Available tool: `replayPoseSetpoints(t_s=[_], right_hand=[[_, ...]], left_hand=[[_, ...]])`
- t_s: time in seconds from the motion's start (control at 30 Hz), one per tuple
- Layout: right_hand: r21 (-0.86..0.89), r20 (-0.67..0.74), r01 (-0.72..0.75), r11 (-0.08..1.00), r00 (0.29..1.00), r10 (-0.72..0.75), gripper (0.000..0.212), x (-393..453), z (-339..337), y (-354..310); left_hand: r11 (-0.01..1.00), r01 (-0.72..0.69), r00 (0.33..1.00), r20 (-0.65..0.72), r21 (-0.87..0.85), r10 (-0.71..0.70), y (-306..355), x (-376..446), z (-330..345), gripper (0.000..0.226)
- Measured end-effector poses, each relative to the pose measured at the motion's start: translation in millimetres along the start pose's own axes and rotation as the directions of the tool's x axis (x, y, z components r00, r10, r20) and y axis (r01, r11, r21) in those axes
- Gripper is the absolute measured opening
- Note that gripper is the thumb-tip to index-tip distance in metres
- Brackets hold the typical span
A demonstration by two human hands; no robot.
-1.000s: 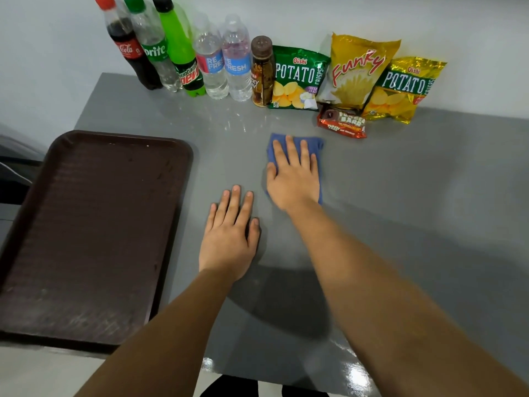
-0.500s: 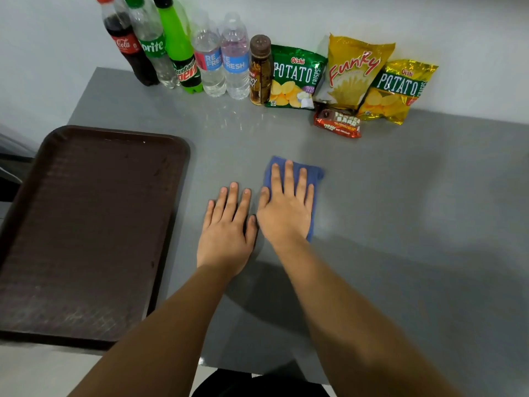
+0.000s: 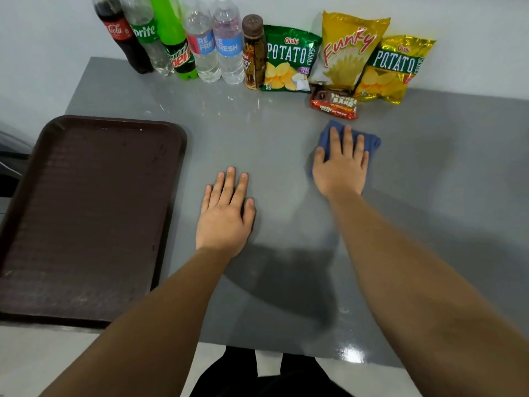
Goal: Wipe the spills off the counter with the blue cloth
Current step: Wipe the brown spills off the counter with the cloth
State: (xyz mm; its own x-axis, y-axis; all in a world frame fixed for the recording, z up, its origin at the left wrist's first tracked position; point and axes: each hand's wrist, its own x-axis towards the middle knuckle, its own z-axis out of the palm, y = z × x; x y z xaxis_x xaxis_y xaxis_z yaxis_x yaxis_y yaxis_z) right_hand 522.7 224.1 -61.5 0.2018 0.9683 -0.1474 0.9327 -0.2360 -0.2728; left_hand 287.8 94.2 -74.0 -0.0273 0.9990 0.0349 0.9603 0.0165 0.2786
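Coca-Cola [image 3: 118,32], Sprite [image 3: 146,31] and Funky [image 3: 347,44] labels are read. The blue cloth [image 3: 372,140] is pressed flat under the right hand [image 3: 340,167]; the left hand [image 3: 224,217] is laid open on the counter [image 3: 257,133].

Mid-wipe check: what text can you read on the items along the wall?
"Coca-Cola", partly cut: cola bottle
"Sprite": clear bottle
"Mountain Dew": green bottle
"REFRESH": two water bottles
"Oishi POTATO CRISPS": green bag, gold bag
"Funky": yellow bag
Brown bottle, chocolate bar: blurred.

Head view, downward over counter [image 3: 286,133]
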Motion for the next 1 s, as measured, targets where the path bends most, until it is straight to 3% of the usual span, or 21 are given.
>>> replayPoseSetpoints(t_s=[0.2, 0.37, 0.6, 0.8, 1.0], right_hand=[[-0.021, -0.087, -0.03, 0.999, 0.996, 0.028, 0.064, -115, 8, 42], [-0.065, -0.086, 0.076, 0.995, 0.993, -0.081, 0.064, -211, 35, 14], [-0.045, -0.038, 0.273, 0.961, 0.961, -0.274, 0.06, -179, 27, -2], [-0.073, -0.034, 0.075, 0.995, 0.996, -0.078, 0.064, -146, 5, 54], [-0.049, -0.081, -0.031, 0.998, 0.996, 0.027, 0.066, -190, -5, 109]], left_hand=[[0.999, 0.006, 0.999, 0.034, -0.034, -0.005, 2, 0, -4, 0.059], [0.999, 0.006, 0.999, 0.033, -0.04, -0.005, 4, 0, -9, 0.058], [0.997, 0.018, 0.998, 0.067, -0.071, -0.013, 8, 3, -23, 0.056], [0.996, -0.041, 0.999, 0.003, -0.079, 0.042, 11, -11, -47, 0.043], [0.994, -0.014, 1.0, -0.024, -0.113, 0.011, 15, -38, -62, 0.037]])
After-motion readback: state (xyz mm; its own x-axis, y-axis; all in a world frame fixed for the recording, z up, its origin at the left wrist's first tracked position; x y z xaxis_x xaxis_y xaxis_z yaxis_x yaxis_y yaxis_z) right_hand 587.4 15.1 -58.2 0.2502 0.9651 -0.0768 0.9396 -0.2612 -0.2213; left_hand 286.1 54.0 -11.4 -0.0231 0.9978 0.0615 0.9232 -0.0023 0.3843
